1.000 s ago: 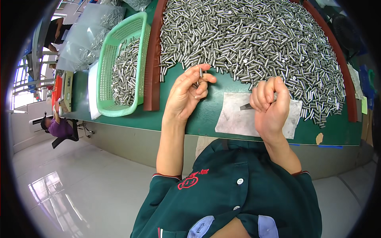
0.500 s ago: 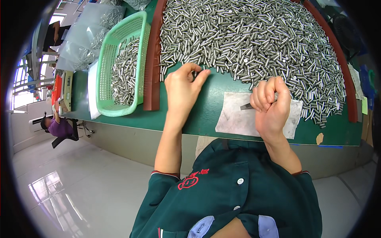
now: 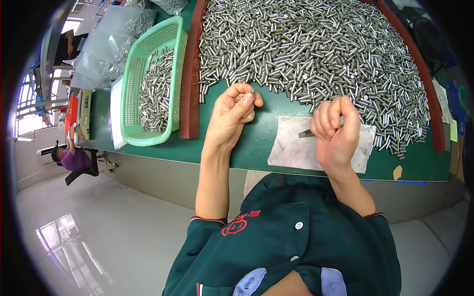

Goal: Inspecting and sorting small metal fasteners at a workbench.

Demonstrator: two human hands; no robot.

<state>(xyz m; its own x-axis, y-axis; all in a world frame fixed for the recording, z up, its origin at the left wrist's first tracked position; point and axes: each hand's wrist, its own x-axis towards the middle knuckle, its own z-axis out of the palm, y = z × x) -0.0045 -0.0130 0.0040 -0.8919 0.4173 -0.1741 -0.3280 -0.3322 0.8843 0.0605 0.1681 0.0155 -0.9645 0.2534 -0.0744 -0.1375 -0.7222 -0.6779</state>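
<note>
A wide pile of short shiny metal pins (image 3: 306, 44) covers the far part of the green table (image 3: 256, 143). By the pile's near edge, my left hand (image 3: 229, 118) is closed, with a small metal pin (image 3: 253, 92) pinched between thumb and forefinger. Its other fingers are curled, and whatever lies inside them is hidden. My right hand (image 3: 338, 135) is a loose fist, palm turned up, above a smudged white sheet (image 3: 291, 148). A flat dark metal strip (image 3: 305, 133) sticks out from its left side; the rest of that tool is covered by the fingers.
Left of a reddish-brown rail (image 3: 190, 98) stands a light green plastic basket (image 3: 129, 108) partly filled with pins. Clear bags (image 3: 106, 47) of metal parts lie beyond it. Another rail (image 3: 424, 74) borders the pile on the right. A person in purple (image 3: 76, 159) sits far left.
My left hand has drawn back slightly from the pile's edge and turned, its fingers now curled with a pin showing at the tips. The right hand has stayed almost still.
</note>
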